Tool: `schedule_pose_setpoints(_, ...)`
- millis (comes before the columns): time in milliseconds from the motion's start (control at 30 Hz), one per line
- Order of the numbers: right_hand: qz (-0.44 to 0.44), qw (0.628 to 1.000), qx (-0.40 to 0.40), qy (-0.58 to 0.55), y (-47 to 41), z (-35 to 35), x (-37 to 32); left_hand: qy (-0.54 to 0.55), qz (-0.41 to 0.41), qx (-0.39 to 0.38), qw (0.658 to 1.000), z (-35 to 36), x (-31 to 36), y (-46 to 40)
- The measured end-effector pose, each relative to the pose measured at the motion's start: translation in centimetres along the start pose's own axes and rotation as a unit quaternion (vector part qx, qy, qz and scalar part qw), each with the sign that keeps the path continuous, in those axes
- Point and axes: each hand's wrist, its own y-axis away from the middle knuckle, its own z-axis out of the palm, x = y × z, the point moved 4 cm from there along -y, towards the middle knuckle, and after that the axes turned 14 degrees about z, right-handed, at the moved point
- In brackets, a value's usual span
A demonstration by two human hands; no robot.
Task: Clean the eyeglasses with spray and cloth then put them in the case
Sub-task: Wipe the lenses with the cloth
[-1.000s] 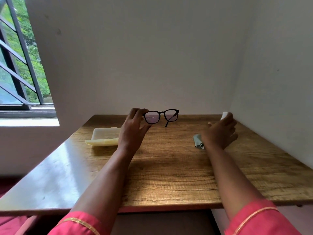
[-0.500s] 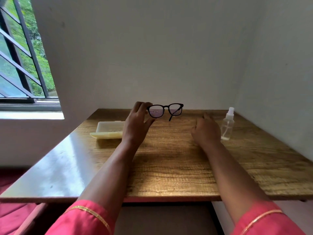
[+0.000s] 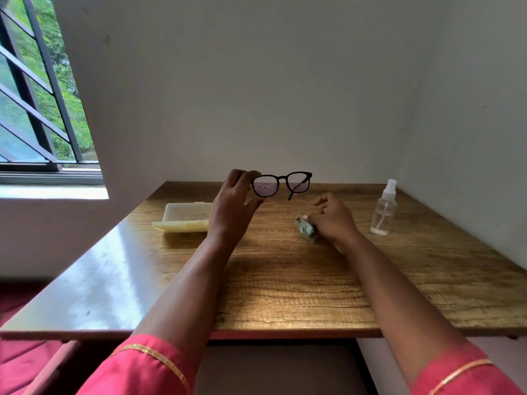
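Note:
My left hand [image 3: 232,212] holds the black-framed eyeglasses [image 3: 282,183] by their left edge, lifted above the far middle of the wooden table [image 3: 285,280]. My right hand [image 3: 332,216] rests low on the table and grips a crumpled grey-green cloth [image 3: 305,229], most of it hidden under the fingers. A clear spray bottle [image 3: 383,209] with a white nozzle stands upright to the right of that hand, untouched. The pale yellow glasses case [image 3: 185,219] lies open at the left, partly behind my left hand.
White walls close the table in at the back and the right. A barred window [image 3: 37,109] is at the upper left. Red fabric [image 3: 17,323] lies below the table's left side.
My right hand let go of the spray bottle, left it standing at the right, moved left and took hold of the cloth. The left hand kept the glasses raised.

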Motion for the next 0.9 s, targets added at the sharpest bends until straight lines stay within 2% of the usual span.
schedule_pose_setpoints(100, 0.072, 0.967, -0.118, -0.212, 0.6, 1.2, -0.6, 0.002, 0.000, -0.004, 1.000, 0.1, 0.0, 0.0)
schedule_pose_setpoints(200, 0.100, 0.913, -0.160, -0.363, 0.6, 1.0, -1.0, 0.004, 0.001, -0.008, 1.000, 0.1, 0.0, 0.1)
schedule_pose_setpoints(267, 0.119, 0.885, -0.162, -0.420, 0.4, 0.7, -0.9, 0.003, 0.002, -0.009, 1.000, 0.1, 0.0, 0.1)
schedule_pose_setpoints(467, 0.128, 0.846, -0.094, -0.510, -0.5, -0.7, -0.5, 0.005, -0.002, -0.003, 1.000, 0.0, 0.1, 0.1)
schedule_pose_setpoints(500, 0.113, 0.854, -0.066, -0.504, -0.7, -1.0, -0.5, 0.004, -0.002, -0.003, 1.000, 0.0, 0.2, 0.1)
schedule_pose_setpoints(567, 0.053, 0.901, 0.017, -0.431, -0.6, -1.9, -0.7, 0.002, -0.002, -0.005, 1.000, 0.0, 0.3, 0.0)
schedule_pose_setpoints(633, -0.065, 0.941, 0.115, -0.313, 0.2, -2.6, -1.6, 0.000, -0.002, -0.008, 1.000, 0.0, 0.4, 0.1)
schedule_pose_setpoints(700, -0.198, 0.939, 0.171, -0.222, 1.4, -2.5, -2.9, -0.002, -0.003, -0.007, 1.000, -0.1, 0.4, 0.0)
schedule_pose_setpoints(767, -0.291, 0.925, 0.190, -0.153, 2.4, -1.8, -4.1, 0.003, -0.007, -0.009, 1.000, -0.1, 0.4, 0.0)
schedule_pose_setpoints(900, -0.386, 0.908, 0.155, -0.059, 2.7, -0.6, -6.6, -0.002, -0.005, -0.016, 1.000, 0.0, 0.5, 0.0)
